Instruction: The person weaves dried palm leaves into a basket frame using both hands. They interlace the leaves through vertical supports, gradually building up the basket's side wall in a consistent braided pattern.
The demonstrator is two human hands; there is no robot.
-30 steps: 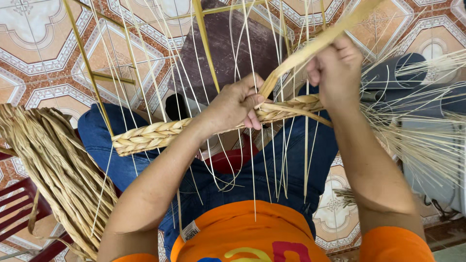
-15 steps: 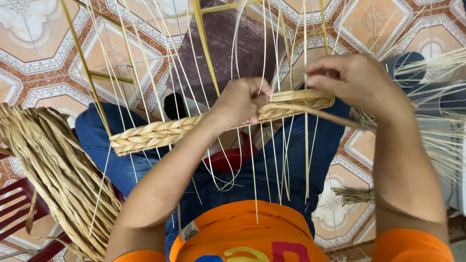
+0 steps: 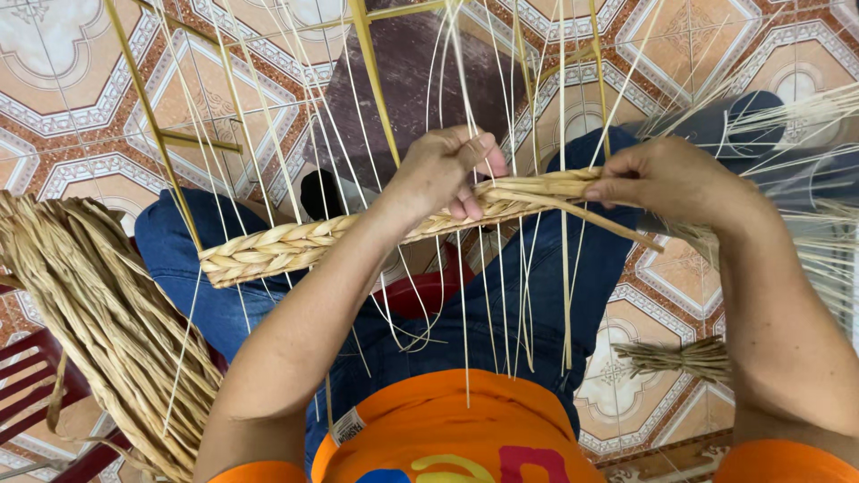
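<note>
Straw-coloured plaited band [image 3: 358, 234] runs left to right across mid-frame, held up in the air above the lap. Left hand [image 3: 443, 170] is closed over the band near its centre, fingers curled over the top and tips hanging down the near side; that grip pins the finished plait so it stays tight. Right hand [image 3: 667, 183] pinches the loose working end [image 3: 546, 186] on the right, thumb and fingers narrow on the flat strands, one strand [image 3: 617, 228] trailing down-right out of the pinch. Looks like the hands sit close together so the weave point between them stays under tension.

Thin pale fibres [image 3: 465, 295] hang straight through the scene, crossing in front of and behind the band. Finished end of the band points left, free, touching nothing.

Near left: thick bundle of plaited cord [image 3: 89, 313] draped over a dark red chair [image 3: 27, 394]. Near right on the tiled floor [image 3: 80, 89]: small tied tuft of fibre [image 3: 680, 358]. Blue jeans [image 3: 188, 259] under the work, orange shirt [image 3: 447, 429] at near edge. Yellow frame bars [image 3: 371, 80] at far side
</note>
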